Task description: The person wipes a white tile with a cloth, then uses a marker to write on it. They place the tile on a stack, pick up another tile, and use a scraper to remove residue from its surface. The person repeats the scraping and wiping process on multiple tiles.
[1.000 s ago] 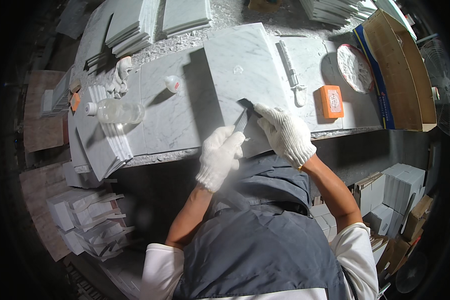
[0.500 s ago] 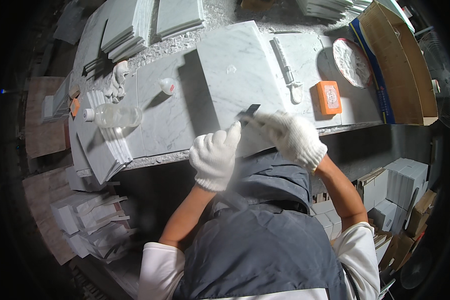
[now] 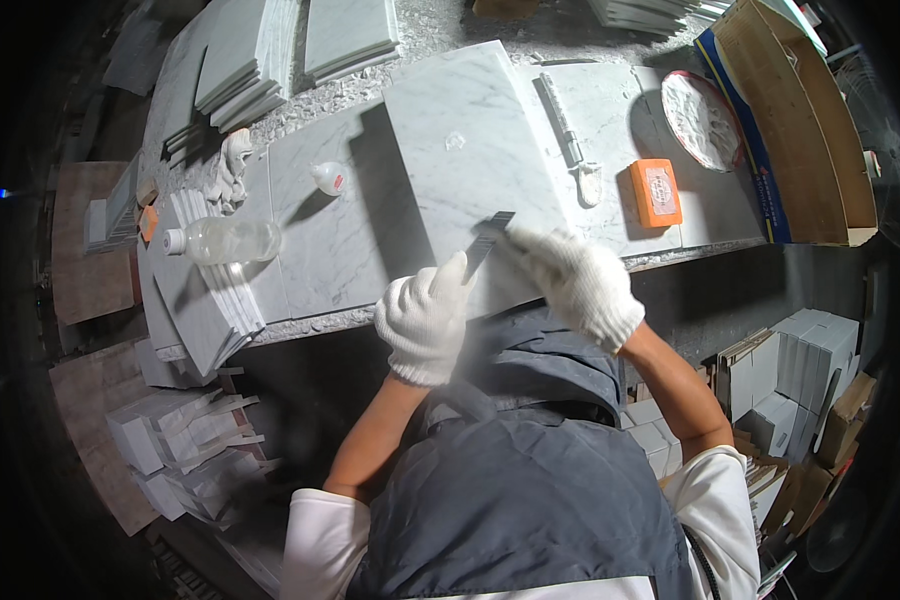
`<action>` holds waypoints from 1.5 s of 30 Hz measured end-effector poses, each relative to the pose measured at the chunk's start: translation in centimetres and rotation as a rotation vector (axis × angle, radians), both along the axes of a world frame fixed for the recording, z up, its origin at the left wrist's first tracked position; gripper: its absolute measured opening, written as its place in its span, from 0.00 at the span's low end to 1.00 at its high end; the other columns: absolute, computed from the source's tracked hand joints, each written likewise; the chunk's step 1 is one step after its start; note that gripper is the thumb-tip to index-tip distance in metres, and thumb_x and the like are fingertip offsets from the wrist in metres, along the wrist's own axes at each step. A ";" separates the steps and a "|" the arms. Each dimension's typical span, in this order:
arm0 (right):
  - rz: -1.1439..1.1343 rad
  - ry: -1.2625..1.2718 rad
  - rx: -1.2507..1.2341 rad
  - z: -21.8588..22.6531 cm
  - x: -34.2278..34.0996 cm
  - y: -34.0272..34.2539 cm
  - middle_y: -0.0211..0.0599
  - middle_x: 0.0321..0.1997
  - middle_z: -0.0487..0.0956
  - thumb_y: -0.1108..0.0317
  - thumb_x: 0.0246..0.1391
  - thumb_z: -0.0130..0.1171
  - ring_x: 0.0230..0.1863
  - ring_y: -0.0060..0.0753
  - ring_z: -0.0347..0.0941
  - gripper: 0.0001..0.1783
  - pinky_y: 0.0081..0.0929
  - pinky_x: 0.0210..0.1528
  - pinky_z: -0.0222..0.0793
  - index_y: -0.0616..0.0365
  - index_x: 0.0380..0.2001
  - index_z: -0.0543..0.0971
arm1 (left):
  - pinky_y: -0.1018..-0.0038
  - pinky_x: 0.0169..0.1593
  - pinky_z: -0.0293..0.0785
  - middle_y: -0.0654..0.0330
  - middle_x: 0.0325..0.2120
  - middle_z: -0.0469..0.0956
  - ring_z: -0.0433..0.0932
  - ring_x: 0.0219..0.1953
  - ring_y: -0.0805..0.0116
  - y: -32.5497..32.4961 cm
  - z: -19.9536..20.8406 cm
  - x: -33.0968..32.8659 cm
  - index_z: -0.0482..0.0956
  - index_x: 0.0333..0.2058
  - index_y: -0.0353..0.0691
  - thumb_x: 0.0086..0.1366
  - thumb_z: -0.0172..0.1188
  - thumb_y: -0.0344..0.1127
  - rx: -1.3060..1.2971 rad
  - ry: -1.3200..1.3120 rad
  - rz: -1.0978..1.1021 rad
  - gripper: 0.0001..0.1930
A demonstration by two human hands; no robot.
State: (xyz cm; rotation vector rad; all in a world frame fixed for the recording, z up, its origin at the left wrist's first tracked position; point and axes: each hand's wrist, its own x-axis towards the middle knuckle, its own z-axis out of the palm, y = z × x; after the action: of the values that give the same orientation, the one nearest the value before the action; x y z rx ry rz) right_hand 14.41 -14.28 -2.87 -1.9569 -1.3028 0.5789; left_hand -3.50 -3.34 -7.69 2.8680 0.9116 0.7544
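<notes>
Both my hands wear white knitted gloves above the near end of a large grey-veined white marble slab [image 3: 465,140]. My left hand [image 3: 422,318] is closed, its thumb and fingers gripping a thin dark flat blade [image 3: 480,250] that points up and away. My right hand [image 3: 582,287] is closed too, with a small dark blade tip [image 3: 502,219] showing at its fingertips. The two dark pieces meet or overlap; what the right fingers wrap is mostly hidden and blurred. A pale mark [image 3: 454,141] lies on the slab farther up.
Left of the slab are a small white bottle [image 3: 328,179], a clear liquid bottle [image 3: 232,241] and a crumpled glove [image 3: 232,165]. To its right lie a powder-coated scoop-ended tool [image 3: 589,185], an orange box [image 3: 655,193], a bowl of white powder [image 3: 702,120] and a cardboard box [image 3: 800,130].
My right hand has shifted slightly left and down, and my left hand slightly left. More of the dark blade shows between them. The view has moved a little.
</notes>
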 end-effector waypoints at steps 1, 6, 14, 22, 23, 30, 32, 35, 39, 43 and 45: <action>-0.050 0.022 -0.041 -0.1 0.0 -0.1 0.48 0.37 0.83 0.73 0.62 0.57 0.34 0.47 0.82 0.17 0.36 0.38 0.78 0.51 0.53 0.82 | 0.64 0.33 0.72 0.65 0.27 0.81 0.77 0.27 0.60 0.0 -0.1 0.0 0.85 0.43 0.48 0.51 0.67 0.30 -0.004 -0.003 0.000 0.18; 0.148 -0.054 -0.090 -0.3 -0.6 -0.2 0.45 0.35 0.83 0.72 0.63 0.56 0.32 0.43 0.81 0.17 0.35 0.37 0.77 0.49 0.54 0.82 | 0.65 0.33 0.73 0.64 0.28 0.82 0.78 0.27 0.60 0.0 -0.1 -0.1 0.85 0.42 0.46 0.50 0.65 0.26 -0.047 -0.023 -0.026 0.18; 0.152 0.037 -0.110 0.4 -0.4 -0.4 0.48 0.37 0.84 0.74 0.59 0.58 0.35 0.47 0.83 0.22 0.36 0.37 0.78 0.48 0.56 0.81 | 0.66 0.32 0.74 0.62 0.26 0.82 0.79 0.26 0.60 0.2 0.4 0.2 0.85 0.40 0.43 0.55 0.70 0.32 -0.091 -0.056 0.003 0.13; -0.187 0.123 0.148 -0.6 -0.5 0.0 0.41 0.34 0.84 0.75 0.63 0.56 0.27 0.24 0.78 0.20 0.26 0.33 0.75 0.56 0.58 0.80 | 0.73 0.29 0.76 0.61 0.23 0.82 0.78 0.20 0.71 0.5 3.1 0.7 0.84 0.42 0.38 0.67 0.63 0.43 -1.253 -0.170 0.369 0.14; -0.165 0.048 0.139 -0.8 -0.7 0.3 0.43 0.36 0.84 0.73 0.63 0.57 0.28 0.32 0.80 0.19 0.30 0.35 0.75 0.57 0.57 0.79 | 0.74 0.28 0.75 0.61 0.23 0.82 0.77 0.19 0.74 0.6 3.5 0.8 0.83 0.43 0.37 0.67 0.62 0.43 -1.289 -0.162 0.366 0.14; -0.099 -0.131 -0.115 -0.7 -0.8 1.2 0.46 0.36 0.83 0.68 0.63 0.59 0.33 0.48 0.81 0.16 0.36 0.35 0.76 0.53 0.54 0.81 | 0.77 0.24 0.73 0.61 0.24 0.80 0.75 0.19 0.76 1.2 4.4 1.3 0.81 0.45 0.34 0.69 0.60 0.42 -1.455 -0.184 0.374 0.17; -0.081 -0.126 -0.114 -0.7 -0.8 1.3 0.46 0.36 0.82 0.67 0.63 0.59 0.33 0.48 0.81 0.16 0.36 0.34 0.76 0.52 0.53 0.81 | 0.78 0.23 0.72 0.61 0.24 0.79 0.75 0.19 0.76 1.3 4.3 1.3 0.80 0.46 0.32 0.69 0.60 0.42 -1.482 -0.215 0.354 0.17; -0.122 -0.050 -0.076 -0.8 -0.9 1.3 0.46 0.36 0.82 0.67 0.62 0.59 0.33 0.48 0.81 0.16 0.37 0.34 0.76 0.51 0.53 0.82 | 0.78 0.22 0.72 0.61 0.24 0.78 0.74 0.19 0.76 1.4 4.2 1.2 0.79 0.46 0.30 0.69 0.60 0.41 -1.503 -0.237 0.330 0.18; -0.010 -0.083 -0.155 -1.1 -1.0 1.2 0.46 0.37 0.83 0.67 0.62 0.59 0.33 0.47 0.82 0.16 0.37 0.34 0.76 0.51 0.53 0.82 | 0.78 0.22 0.71 0.61 0.23 0.77 0.73 0.19 0.77 1.4 4.3 1.1 0.79 0.46 0.30 0.69 0.60 0.40 -1.567 -0.262 0.333 0.17; -0.153 0.023 -0.013 -0.7 -0.9 1.3 0.47 0.37 0.83 0.67 0.62 0.59 0.34 0.49 0.81 0.16 0.38 0.36 0.77 0.51 0.52 0.82 | 0.78 0.22 0.70 0.61 0.23 0.77 0.72 0.18 0.77 1.2 4.4 1.2 0.79 0.46 0.30 0.70 0.59 0.39 -1.538 -0.259 0.351 0.16; -0.065 -0.072 -0.141 -0.4 -0.8 1.4 0.48 0.37 0.83 0.66 0.63 0.59 0.34 0.49 0.82 0.16 0.38 0.37 0.77 0.51 0.53 0.82 | 0.78 0.22 0.70 0.61 0.23 0.77 0.72 0.18 0.77 1.0 4.4 1.3 0.78 0.45 0.30 0.70 0.59 0.39 -1.546 -0.273 0.346 0.16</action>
State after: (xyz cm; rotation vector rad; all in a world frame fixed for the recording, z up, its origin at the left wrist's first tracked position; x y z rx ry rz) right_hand 13.66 -12.88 -3.31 -2.1452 -1.2664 0.5865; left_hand -2.21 -2.31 -3.32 1.2542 1.1648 0.1847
